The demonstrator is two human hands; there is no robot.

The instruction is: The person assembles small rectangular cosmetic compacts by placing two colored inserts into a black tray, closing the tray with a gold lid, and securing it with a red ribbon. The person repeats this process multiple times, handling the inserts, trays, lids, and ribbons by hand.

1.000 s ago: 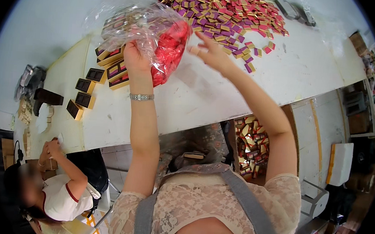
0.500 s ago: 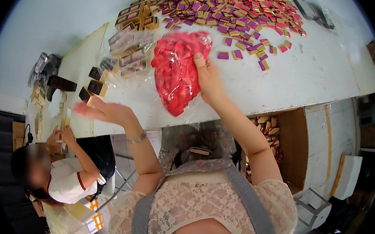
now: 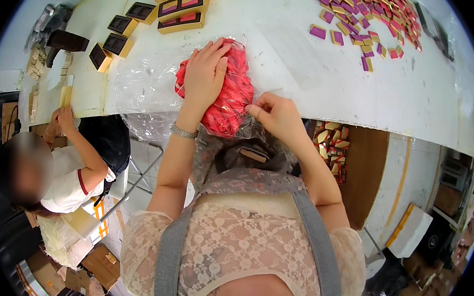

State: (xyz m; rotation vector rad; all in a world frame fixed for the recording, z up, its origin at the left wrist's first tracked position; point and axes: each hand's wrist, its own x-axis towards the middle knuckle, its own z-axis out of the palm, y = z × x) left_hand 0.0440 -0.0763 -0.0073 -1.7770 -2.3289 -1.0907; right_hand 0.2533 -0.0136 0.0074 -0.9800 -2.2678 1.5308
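A red bundle (image 3: 233,90), crumpled and soft-looking, lies at the table's near edge inside a clear plastic bag (image 3: 142,92) whose loose part spreads to the left. My left hand (image 3: 204,78) rests flat on top of the bundle, its fingers stretched out over it. At the right side of the bundle my right hand (image 3: 276,115) is closed, with thumb and finger pinching the edge of the plastic. What exactly the red contents are cannot be made out through the wrapping.
Gold boxes with black inserts (image 3: 183,12) are stacked beyond the bundle, some holding purple and pink pieces. Purple and gold small blocks (image 3: 338,37) are heaped far right. Below the table edge stands a cardboard box (image 3: 364,173) with small pieces. Another person (image 3: 73,164) works at left.
The red bundle has come down from the air onto the table's near edge. My left hand has moved right onto it, and my right hand has shifted to pinch its plastic.
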